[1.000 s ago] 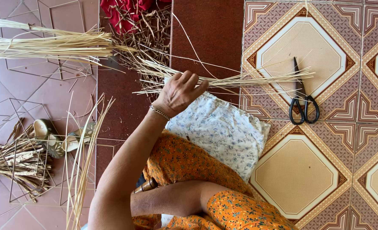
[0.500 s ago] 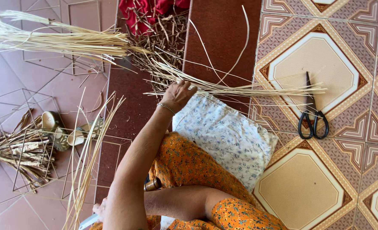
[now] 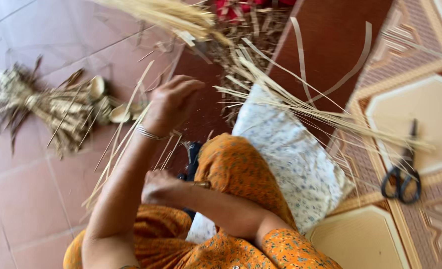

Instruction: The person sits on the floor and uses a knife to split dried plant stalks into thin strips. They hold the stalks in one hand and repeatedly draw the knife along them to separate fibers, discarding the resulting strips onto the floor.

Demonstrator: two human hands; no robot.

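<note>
From up here I see the floor (image 3: 36, 219) of red tile under both hands, with patterned tile well off to the far side of the right one. The cushion (image 3: 290, 164), white with small flowers, lies over the orange-clad lap just beyond the right hand (image 3: 158, 187). The strips (image 3: 300, 107), long pale cane or straw, fan across the cushion and the floor ahead of the left hand (image 3: 171, 104); a few thinner ones (image 3: 116, 149) run down beside that wrist. I judge them light, springy and stiff along their length, apt to slip and splay, and likely to kink if bent sharply, so I would take them gathered near the bunched end rather than by the loose tips. The left hand is raised, fingers curled loosely; whether it holds a strip I cannot tell. The right hand rests closed at the knee, its grip hidden. A dry bundle (image 3: 46, 107) lies well beyond the left hand, and scissors (image 3: 403, 174) far past the cushion.
</note>
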